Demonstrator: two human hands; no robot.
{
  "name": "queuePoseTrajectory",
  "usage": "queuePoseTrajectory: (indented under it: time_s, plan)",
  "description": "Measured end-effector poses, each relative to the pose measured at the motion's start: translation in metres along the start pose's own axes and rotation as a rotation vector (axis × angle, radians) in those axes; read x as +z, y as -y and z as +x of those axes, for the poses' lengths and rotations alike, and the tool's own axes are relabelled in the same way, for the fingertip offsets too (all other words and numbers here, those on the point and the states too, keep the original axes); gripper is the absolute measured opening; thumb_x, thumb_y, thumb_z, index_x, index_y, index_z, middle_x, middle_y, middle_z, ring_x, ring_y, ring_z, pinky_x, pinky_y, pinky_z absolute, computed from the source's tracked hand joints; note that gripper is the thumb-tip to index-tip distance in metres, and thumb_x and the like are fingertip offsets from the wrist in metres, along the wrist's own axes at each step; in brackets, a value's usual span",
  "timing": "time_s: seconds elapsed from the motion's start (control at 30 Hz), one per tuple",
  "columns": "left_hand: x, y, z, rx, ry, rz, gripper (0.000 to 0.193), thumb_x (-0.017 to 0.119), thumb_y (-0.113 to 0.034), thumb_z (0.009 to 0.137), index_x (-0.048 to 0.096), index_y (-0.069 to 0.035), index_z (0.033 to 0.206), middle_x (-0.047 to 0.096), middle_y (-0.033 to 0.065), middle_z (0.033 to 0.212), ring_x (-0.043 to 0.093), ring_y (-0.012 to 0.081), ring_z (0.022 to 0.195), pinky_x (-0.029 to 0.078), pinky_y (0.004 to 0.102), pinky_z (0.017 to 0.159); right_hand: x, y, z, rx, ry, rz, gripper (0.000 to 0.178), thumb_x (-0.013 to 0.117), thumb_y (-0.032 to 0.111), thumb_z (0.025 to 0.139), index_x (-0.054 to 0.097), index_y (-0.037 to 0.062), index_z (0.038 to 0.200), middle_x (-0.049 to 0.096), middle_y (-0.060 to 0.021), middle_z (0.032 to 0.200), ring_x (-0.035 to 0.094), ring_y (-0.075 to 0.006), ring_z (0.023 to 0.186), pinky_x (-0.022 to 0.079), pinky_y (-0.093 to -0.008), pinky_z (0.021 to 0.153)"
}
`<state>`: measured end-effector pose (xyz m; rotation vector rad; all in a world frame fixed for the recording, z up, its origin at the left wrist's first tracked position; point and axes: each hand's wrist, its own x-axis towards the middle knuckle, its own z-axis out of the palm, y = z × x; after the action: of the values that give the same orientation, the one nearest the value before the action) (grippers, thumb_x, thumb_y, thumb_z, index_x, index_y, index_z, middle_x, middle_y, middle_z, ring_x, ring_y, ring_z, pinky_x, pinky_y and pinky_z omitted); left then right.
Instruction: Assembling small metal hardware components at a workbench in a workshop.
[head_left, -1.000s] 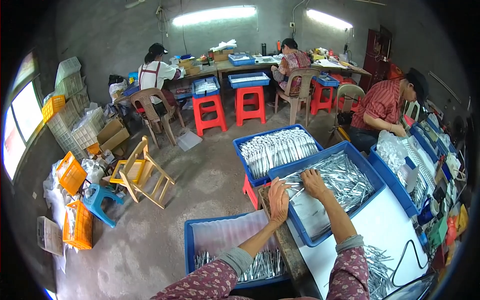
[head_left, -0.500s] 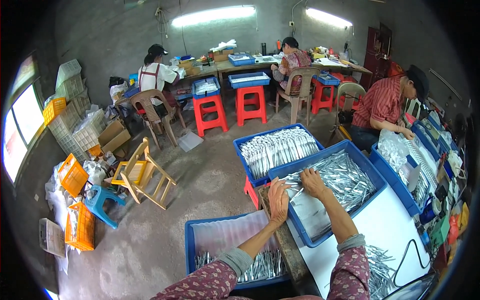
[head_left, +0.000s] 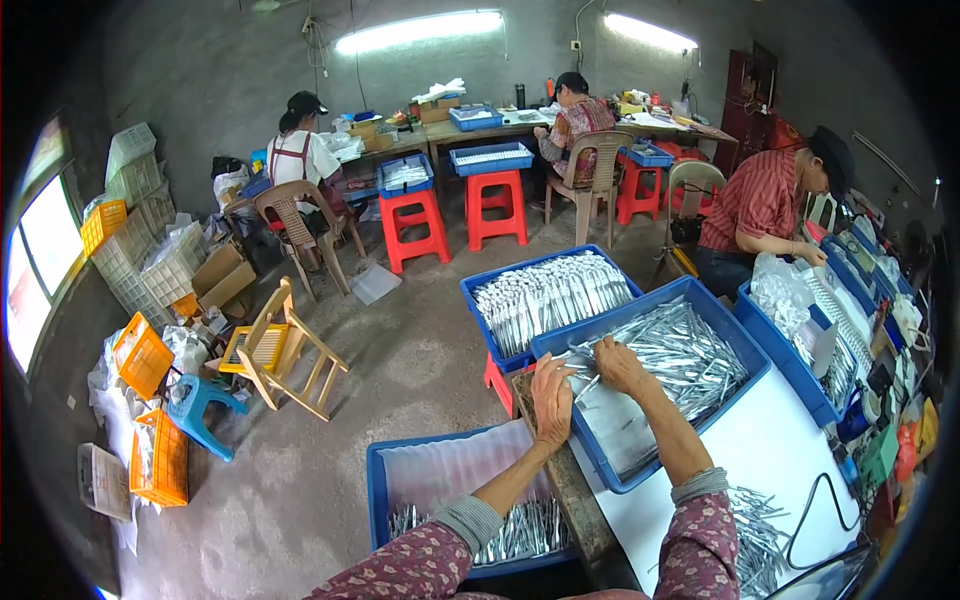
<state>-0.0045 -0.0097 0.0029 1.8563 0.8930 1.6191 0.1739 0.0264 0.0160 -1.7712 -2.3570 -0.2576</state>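
A blue plastic tray holds a loose heap of slim silver metal pieces, with its near left part showing bare grey bottom. My right hand reaches into it, fingers curled down at the heap's left edge; what they grip is hidden. At the tray's left rim rests my left hand, its fingers stretched out and lying close together. Behind, a second blue tray carries neat rows of similar wrapped-looking silver pieces. Below my left forearm, a third blue tray contains more metal pieces beside a pale sheet.
Loose metal pieces lie on the white tabletop, near a black cable. A co-worker sits at right beside another blue tray. Two more people work at the far tables. A wooden folding chair stands left.
The whole view has shifted slightly. My right hand has moved a little within the tray, its fingers still curled; my left hand stays at the rim.
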Motion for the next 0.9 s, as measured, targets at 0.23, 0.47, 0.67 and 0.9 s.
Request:
queuePoseTrajectory:
  time_s: [0.23,0.47,0.67,0.9]
  plan:
    - [0.015,0.024,0.003,0.135,-0.05,-0.042,0.023,0.043,-0.015,0.081,0.053,0.0,0.095,0.049,0.0184,0.108,0.038,0.037,0.114,0.025,0.0448,0.099,0.013,-0.017,-0.002,-0.049,-0.068,0.056,0.016,0.054,0.009,0.07,0.052,-0.0036,0.08,0.055,-0.0251,0.078,0.057,-0.0383,0.075,0.047,-0.0436,0.062]
    - [0.012,0.022,0.019,0.188,-0.025,0.015,0.024,0.037,-0.017,0.085,0.055,-0.001,0.091,0.048,0.0152,0.107,0.037,0.0328,0.114,0.022,0.0401,0.101,-0.009,-0.006,0.008,0.056,-0.022,0.003,0.012,0.057,0.006,0.065,0.059,-0.0003,0.075,0.061,-0.0189,0.079,0.06,-0.0342,0.076,0.049,-0.0409,0.066]
    - [0.01,0.016,0.009,0.1,-0.026,-0.001,0.025,0.038,-0.015,0.082,0.056,0.0,0.091,0.049,0.0159,0.105,0.038,0.0349,0.113,0.026,0.0429,0.096,-0.019,-0.004,0.001,0.089,0.053,0.125,0.016,0.053,0.004,0.067,0.049,-0.0009,0.082,0.056,-0.02,0.083,0.055,-0.0367,0.083,0.045,-0.0425,0.071]
    - [0.005,0.013,0.006,0.108,-0.002,-0.007,0.027,0.035,-0.014,0.084,0.056,0.002,0.091,0.048,0.0158,0.107,0.036,0.0313,0.113,0.023,0.0409,0.099,-0.029,-0.007,-0.015,0.206,-0.114,0.341,0.022,0.054,0.017,0.075,0.047,-0.0036,0.077,0.053,-0.0241,0.078,0.053,-0.0394,0.077,0.042,-0.0427,0.067]
